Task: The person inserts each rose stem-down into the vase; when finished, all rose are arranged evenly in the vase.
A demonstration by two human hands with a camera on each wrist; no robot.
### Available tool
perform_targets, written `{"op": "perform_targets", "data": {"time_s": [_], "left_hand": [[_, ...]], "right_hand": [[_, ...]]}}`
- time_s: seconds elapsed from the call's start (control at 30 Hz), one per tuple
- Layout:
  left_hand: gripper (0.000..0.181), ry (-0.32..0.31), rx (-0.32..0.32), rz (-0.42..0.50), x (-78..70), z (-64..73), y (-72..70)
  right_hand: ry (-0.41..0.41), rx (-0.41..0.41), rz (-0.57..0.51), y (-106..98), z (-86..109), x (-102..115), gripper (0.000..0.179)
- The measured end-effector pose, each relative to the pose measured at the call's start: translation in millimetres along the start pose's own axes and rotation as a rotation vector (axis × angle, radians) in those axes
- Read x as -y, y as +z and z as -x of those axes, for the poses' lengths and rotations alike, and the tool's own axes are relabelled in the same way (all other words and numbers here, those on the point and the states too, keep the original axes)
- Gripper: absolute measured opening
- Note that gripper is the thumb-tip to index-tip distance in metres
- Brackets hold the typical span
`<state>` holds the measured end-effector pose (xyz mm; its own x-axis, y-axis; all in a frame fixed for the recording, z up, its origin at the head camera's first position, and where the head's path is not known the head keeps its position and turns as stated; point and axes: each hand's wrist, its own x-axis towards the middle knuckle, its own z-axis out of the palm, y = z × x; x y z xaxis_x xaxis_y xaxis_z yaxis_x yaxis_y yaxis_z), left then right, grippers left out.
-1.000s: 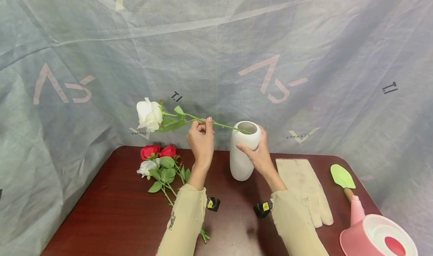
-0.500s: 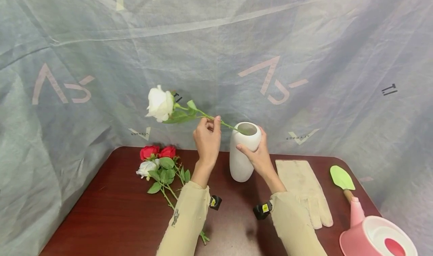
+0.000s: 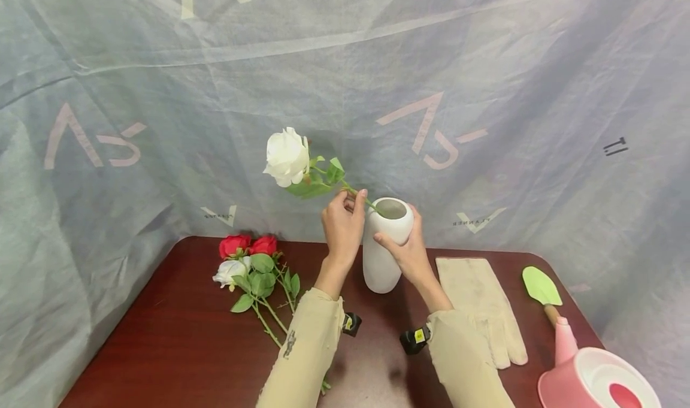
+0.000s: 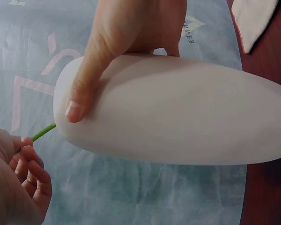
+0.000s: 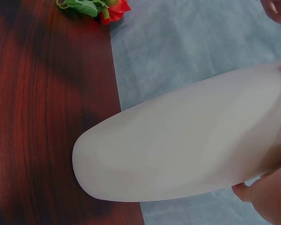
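Note:
A white rose with green leaves leans to the left, its stem running into the mouth of a white vase. My left hand pinches that stem between thumb and fingers, just outside the rim. In the left wrist view a short piece of green stem shows between the fingertips and the vase. My right hand grips the vase near its top from the right side, thumb across the front. The lower end of the stem is hidden inside the vase.
Left on the dark red table lie two red roses and another white rose. To the right are a cream glove, a green trowel and a pink watering can. A grey cloth hangs behind.
My left hand has moved right toward the vase, and the stem has slid deeper in. The rose's bloom has risen and shifted right, so the stem is steeper. The right hand keeps its hold.

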<state>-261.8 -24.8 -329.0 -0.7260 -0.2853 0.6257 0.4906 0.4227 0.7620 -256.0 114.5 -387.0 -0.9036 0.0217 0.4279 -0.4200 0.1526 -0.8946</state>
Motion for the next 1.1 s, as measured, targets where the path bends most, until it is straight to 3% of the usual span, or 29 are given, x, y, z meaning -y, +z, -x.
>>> {"op": "perform_targets", "data": {"time_s": [0.1,0.37,0.67,0.83,1.1], "left_hand": [[0.024,-0.014,0.021,-0.002,0.8,-1.0,1.2],[0.024,-0.062,0.171,-0.106,3.4,3.3,7.9],[0.021,-0.101,0.148,-0.051,5.6,4.9,12.1],[0.028,-0.132,0.156,-0.025,10.0,7.0,12.1],[0.032,-0.169,0.149,0.029,29.4,26.1,3.1]], "right_hand": [[0.007,0.011,-0.007,0.7,3.7,12.6,0.086],[0.006,0.043,0.019,-0.3,1.1,-12.6,0.091],[0.024,0.023,-0.005,2.6,-0.3,-14.2,0.09],[0.048,0.034,-0.003,2.1,2.0,-6.3,0.09],[0.048,0.044,-0.022,1.4,6.4,19.4,0.086]]}}
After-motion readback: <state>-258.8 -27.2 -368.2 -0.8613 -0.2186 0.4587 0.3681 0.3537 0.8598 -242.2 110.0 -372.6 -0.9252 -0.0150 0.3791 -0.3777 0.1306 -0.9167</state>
